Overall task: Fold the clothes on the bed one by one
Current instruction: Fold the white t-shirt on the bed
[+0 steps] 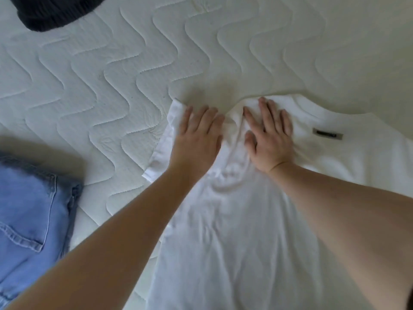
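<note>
Shirt spread on the bed, both hands flat on its upper part.

The white shirt lies across the near right of the quilted mattress, with a small dark label showing by the collar. The left hand presses on the sleeve at the shirt's left edge, fingers straight and together, gripping nothing. The right hand lies just beside it with fingers spread over bunched cloth near the shoulder, also holding nothing. Palms down like this, they look to be smoothing and pinning the fabric so that a fold will lie clean. Jeans lie at the near left and a dark garment at the far left, both well apart from the shirt and probably waiting their turn.
</note>
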Available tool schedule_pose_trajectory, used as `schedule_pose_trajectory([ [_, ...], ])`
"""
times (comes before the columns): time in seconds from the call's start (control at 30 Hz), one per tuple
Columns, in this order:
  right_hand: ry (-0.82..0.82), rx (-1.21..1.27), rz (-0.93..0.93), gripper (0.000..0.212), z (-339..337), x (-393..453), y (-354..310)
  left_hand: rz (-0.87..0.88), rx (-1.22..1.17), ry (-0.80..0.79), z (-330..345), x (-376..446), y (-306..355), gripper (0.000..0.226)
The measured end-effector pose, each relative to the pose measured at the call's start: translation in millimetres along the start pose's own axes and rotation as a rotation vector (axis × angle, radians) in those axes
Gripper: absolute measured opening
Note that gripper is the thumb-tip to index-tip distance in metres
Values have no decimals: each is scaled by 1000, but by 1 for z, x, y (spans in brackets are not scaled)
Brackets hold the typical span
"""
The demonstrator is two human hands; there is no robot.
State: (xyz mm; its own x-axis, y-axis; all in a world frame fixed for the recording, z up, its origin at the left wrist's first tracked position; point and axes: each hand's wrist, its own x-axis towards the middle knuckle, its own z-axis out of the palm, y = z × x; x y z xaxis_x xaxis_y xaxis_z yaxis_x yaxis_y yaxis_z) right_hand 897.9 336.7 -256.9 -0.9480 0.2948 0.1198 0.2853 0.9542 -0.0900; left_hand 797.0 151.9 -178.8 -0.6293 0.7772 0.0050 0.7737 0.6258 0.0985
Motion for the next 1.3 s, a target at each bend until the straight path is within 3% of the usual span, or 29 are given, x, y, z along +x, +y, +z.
schedule_pose_trajectory([
  [0.1, 27, 5, -7, 62, 1, 0, 1, 51, 40, -435, -13, 36, -27, 47],
  [0.23, 40, 4, -17, 62, -1, 1, 0, 145, 133, -552, -20, 25, -57, 53],
  [0.4, 28, -6, -24, 58, -2, 0, 1, -107, 147, -502, -18, -16, -97, 57],
  [0.5, 10, -30, -30, 60, -3, 1, 0, -318, -134, -333, -19, -35, -117, 52],
  [0.6, -6, -17, -45, 59, -3, 1, 1, -539, -480, -389, -22, -41, -129, 58],
  [0.7, -20, 9, -50, 59, -3, 0, 3, -670, -539, -366, -32, -42, -138, 66],
  [0.83, -8, 14, -54, 60, -4, 1, 2, -941, -737, -290, -34, -52, -138, 53],
  [0.9, -8, 14, -47, 62, -5, 1, 1, -1101, -1071, -177, -34, -59, -132, 29],
  [0.97, -10, 12, -39, 63, -5, 1, 1, -1214, -1438, -74, -32, -71, -126, 24],
  [1.1, -14, 2, -35, 63, -4, 1, 0, -1248, -1680, 49, -21, -109, -117, 42],
  [1.2, -24, -4, -36, 63, -3, 1, -1, -1022, -1583, -147, -18, -127, -101, 46],
  [1.3, -31, -11, -40, 63, -5, 1, -2, -999, -1511, -172, -19, -130, -91, 51],
])
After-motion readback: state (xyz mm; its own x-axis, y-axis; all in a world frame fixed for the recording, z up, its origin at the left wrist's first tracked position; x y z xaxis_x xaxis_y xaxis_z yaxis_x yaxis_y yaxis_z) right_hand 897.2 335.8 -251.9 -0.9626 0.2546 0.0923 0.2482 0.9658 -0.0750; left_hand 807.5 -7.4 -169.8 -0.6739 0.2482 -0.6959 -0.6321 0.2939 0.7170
